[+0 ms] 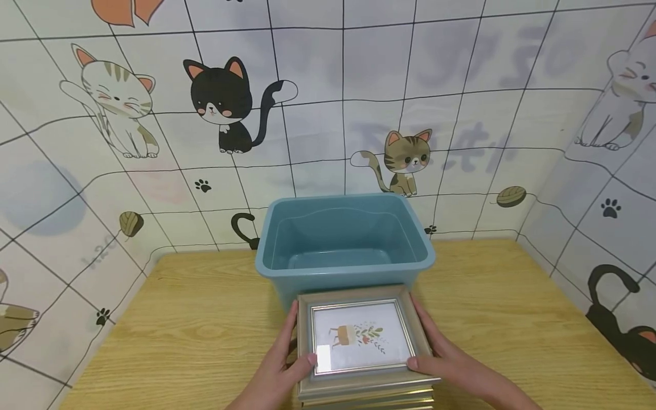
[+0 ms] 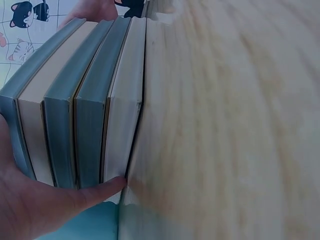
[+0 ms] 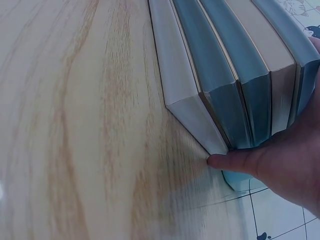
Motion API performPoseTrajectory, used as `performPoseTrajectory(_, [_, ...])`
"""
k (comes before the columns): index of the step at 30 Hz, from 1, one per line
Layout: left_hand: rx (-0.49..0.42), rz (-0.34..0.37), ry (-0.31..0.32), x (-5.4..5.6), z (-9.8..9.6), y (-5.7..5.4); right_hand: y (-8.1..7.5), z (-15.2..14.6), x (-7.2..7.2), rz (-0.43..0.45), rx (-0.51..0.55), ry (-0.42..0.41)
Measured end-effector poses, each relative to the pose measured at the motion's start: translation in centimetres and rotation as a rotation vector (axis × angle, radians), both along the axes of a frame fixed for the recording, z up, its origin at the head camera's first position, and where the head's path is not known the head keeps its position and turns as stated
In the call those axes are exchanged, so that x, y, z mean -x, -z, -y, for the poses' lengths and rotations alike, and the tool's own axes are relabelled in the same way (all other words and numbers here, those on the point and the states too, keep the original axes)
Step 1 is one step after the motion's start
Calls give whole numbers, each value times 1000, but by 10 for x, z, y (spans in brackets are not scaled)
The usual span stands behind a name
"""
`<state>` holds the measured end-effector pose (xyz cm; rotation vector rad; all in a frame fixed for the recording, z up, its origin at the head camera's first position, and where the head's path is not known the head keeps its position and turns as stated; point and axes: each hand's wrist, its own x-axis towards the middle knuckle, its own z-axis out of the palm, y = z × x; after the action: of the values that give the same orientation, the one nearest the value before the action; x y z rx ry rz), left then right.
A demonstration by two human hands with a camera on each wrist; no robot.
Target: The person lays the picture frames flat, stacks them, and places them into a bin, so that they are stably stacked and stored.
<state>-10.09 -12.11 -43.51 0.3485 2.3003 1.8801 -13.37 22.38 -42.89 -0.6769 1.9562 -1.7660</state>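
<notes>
A stack of several picture frames stands on the table in front of the bin. The top picture frame [image 1: 361,382] is champagne-coloured, with a print of a chair and flowers under glass. My left hand [image 1: 279,364] grips the stack's left side, its thumb on the top frame's border. On the other side, my right hand [image 1: 451,367] holds the stack with its thumb near the front right corner. Both wrist views show blue-grey and pale side edges of the stacked frames [image 2: 90,115], with a finger of each hand reaching down to the lowest frame [image 3: 192,117].
Directly behind the stack is an open blue plastic bin [image 1: 345,272], its visible floor bare. It stands on a wood-grain table [image 1: 205,319]. White tiled-pattern walls [image 1: 318,131] with printed cats rise at the back and both sides.
</notes>
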Motion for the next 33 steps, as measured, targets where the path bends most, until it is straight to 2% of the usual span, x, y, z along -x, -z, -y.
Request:
performPoseTrajectory(6, [-46,16,10,0,-1,1,1,1,-1,-46,28,3])
performPoseTrajectory(10, [-44,20,10,1,0,1,3,0,-1,-68,32,10])
performPoseTrajectory(19, [-53,56,30,2,-1,0,2,0,-1,-108,-24,19])
performPoseTrajectory(24, [-74,73,29,0,-2,1,5,-1,-1,-124,3,2])
performPoseTrajectory(29, [-73,62,0,1,-3,-1,6,0,-2,-136,41,11])
performPoseTrajectory(33, [-112,23,-20,1,-4,1,7,3,-2,-144,106,-6])
